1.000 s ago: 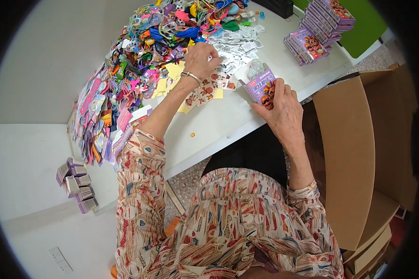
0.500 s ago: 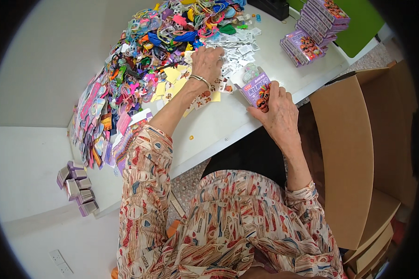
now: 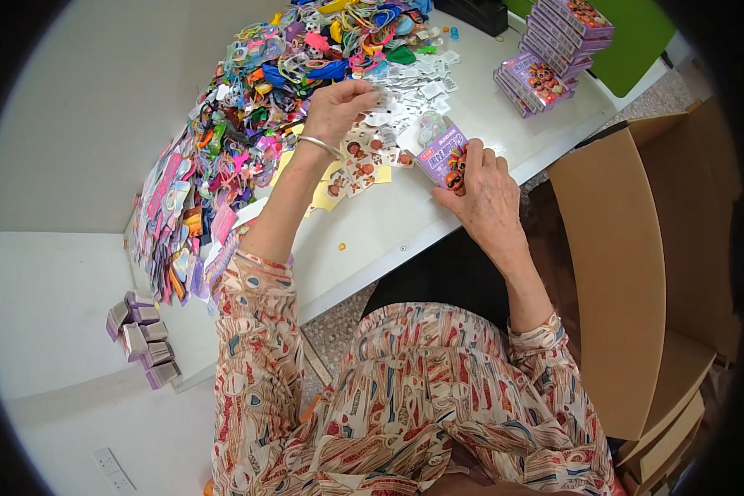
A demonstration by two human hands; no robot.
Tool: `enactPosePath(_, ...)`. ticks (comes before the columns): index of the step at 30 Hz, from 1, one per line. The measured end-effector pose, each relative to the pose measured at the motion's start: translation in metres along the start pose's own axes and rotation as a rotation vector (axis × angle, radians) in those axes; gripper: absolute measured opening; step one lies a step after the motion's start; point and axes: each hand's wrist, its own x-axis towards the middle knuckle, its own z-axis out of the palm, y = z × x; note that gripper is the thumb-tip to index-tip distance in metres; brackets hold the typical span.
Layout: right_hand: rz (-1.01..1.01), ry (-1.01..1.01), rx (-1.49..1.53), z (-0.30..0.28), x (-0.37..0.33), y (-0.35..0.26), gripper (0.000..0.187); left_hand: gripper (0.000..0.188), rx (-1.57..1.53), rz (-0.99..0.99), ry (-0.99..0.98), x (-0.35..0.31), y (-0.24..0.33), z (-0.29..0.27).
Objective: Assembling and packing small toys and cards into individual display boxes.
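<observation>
My right hand point(image 3: 489, 190) is wrapped round a small purple printed box point(image 3: 445, 159), whose top end points away from me. A clear piece with pale green point(image 3: 431, 130) lies by the box's far end. Over the near edge of a heap of small white sachets point(image 3: 417, 91), my left hand point(image 3: 343, 109) has thumb and fingers pinched together. What sits at its fingertips is too small and blurred to make out. Just below that hand lie printed sticker sheets point(image 3: 364, 161) and yellow cards point(image 3: 326, 194).
A big heap of colourful small toys point(image 3: 281, 66) runs along the wall, with flat pink and purple pieces point(image 3: 165, 215) at its left. Purple boxes point(image 3: 546, 78) are stacked at far right; several more point(image 3: 145, 339) sit far left. An open cardboard box point(image 3: 612, 273) stands beside the table.
My left hand has moved left, off the sticker sheets, uncovering more of them, and its fingers are now pinched. My right hand still holds the purple box, shifted slightly left.
</observation>
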Motion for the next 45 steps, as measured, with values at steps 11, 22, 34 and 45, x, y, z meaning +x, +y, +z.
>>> enactPosePath(11, -0.045, 0.012, 0.033, 0.000, -0.001, -0.007, 0.062, 0.024, 0.770, 0.754, 0.181, -0.049, -0.001, 0.049)
enactPosePath(22, -0.032, 0.025, 0.036, -0.004, -0.003, -0.011, 0.072, 0.024, 0.404, 0.513, 0.057, -0.052, 0.007, 0.055)
enactPosePath(34, -0.052, 0.053, 0.024, 0.000, 0.000, -0.021, 0.068, 0.030, 0.456, 0.565, 0.042, -0.060, 0.011, 0.039)
enactPosePath(45, -0.060, 0.072, 0.055, 0.007, 0.004, -0.026, 0.072, 0.020, 0.363, 0.491, 0.106, -0.075, 0.009, 0.036)
